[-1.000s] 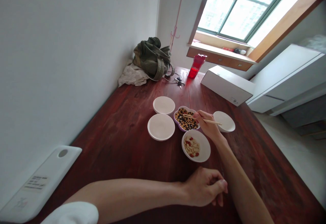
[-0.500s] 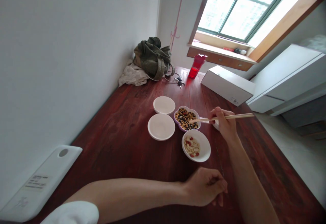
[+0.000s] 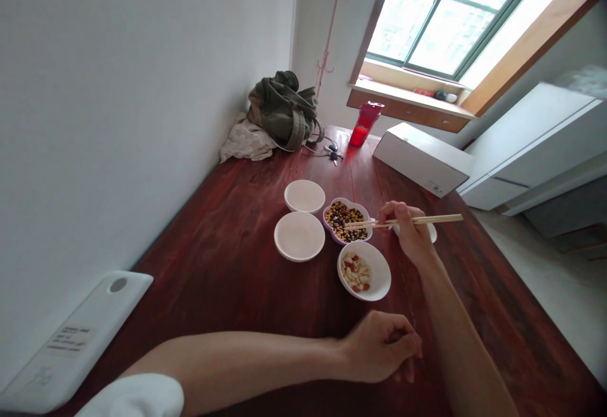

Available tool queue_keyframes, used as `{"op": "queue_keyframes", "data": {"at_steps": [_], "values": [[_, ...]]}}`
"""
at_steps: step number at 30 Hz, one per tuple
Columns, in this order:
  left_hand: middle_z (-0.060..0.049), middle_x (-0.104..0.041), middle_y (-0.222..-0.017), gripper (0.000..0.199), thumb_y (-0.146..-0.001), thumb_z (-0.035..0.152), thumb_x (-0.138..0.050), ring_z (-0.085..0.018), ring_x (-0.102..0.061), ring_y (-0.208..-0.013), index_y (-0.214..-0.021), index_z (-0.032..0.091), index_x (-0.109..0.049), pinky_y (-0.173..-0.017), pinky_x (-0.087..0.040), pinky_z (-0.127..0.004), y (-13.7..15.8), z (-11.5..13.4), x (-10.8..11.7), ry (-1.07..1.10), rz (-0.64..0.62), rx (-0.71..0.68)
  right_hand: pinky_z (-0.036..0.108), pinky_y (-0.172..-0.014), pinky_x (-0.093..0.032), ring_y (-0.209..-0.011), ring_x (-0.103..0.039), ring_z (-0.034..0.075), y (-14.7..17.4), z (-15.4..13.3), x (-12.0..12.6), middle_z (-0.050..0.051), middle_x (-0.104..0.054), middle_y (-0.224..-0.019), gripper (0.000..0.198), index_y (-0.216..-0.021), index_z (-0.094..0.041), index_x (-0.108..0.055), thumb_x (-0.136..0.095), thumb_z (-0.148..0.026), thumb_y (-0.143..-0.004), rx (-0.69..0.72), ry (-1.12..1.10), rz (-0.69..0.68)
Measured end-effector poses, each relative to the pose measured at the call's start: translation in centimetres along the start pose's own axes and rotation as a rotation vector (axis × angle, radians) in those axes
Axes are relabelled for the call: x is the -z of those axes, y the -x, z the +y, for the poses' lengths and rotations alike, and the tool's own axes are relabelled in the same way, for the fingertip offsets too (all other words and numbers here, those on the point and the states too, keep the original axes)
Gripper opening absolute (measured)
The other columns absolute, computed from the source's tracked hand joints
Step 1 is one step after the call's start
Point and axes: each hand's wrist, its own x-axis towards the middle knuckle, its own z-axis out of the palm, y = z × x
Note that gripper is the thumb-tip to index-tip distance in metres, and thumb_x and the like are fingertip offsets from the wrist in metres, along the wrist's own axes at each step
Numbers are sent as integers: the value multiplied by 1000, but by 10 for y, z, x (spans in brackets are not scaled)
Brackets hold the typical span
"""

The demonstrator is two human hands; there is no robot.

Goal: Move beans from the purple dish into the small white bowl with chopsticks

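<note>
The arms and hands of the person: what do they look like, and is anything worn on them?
Both forearms are bare. The left hand and right hand show no ring, watch or glove. A white sleeve covers the upper part of the left arm only.

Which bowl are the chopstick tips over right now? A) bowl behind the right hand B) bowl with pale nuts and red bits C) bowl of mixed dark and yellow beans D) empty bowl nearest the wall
C: the right hand holds the chopsticks level, and their tips sit over the near rim of the bowl of mixed beans, not the nut bowl below it.
</note>
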Motion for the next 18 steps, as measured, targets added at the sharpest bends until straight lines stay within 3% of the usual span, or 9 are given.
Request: {"op": "queue_keyframes", "data": {"at_steps": [7,13,18], "values": [[1,-61,-60,34,-94,48,-59,-9,-54,-45,-85,14,-61,-46,-42,-19,0,2,0,14,-17,-16,32,-61,-43,-64,-58,19,-2,15,-19,3,-63,-68,52,-75,-23,-62,-38,-59,-104,54,288,-95],[1,-61,-60,31,-94,45,-59,-10,-54,-46,-84,15,-60,-46,-44,-20,0,5,0,14,-27,-22,32,-62,-42,-65,-57,18,-3,22,-24,3,-64,-73,49,-79,-22,-62,-38,-55,-105,58,328,-138],[1,-61,-60,32,-94,45,-59,-9,-54,-45,-85,14,-60,-45,-43,-19,-1,3,1,4,-32,-29,30,-61,-42,-67,-58,20,-3,27,-29,4,-66,-73,52,-80,-22,-65,-39,-62,-102,47,343,-127]]}}
